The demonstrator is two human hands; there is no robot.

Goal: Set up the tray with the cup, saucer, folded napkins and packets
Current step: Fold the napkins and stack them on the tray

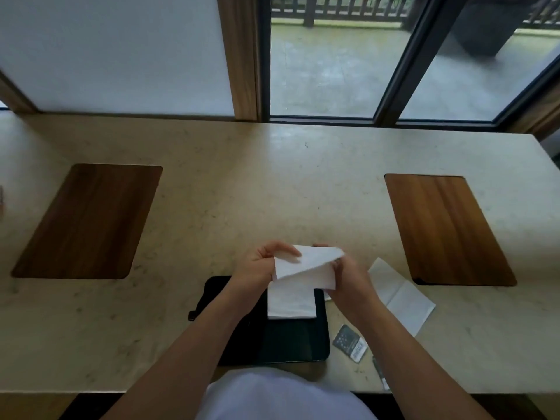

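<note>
Folding a white paper napkin (306,265) above the black rectangular tray (291,344): left hand (263,263) and right hand (345,275) each pinch an edge, keeping the crease taut, evidently for neat placement.

A beige stone counter (242,183) runs across the view. Two wood boards are set flat in it: one at left (88,221), one at right (448,230), well apart. Behind the counter, at left, a white wall panel (115,53) w/ a wood post (241,56) just beside it. At right, a dark-framed window (336,65); through it a wet terrace & a dark railing (339,7).
</note>
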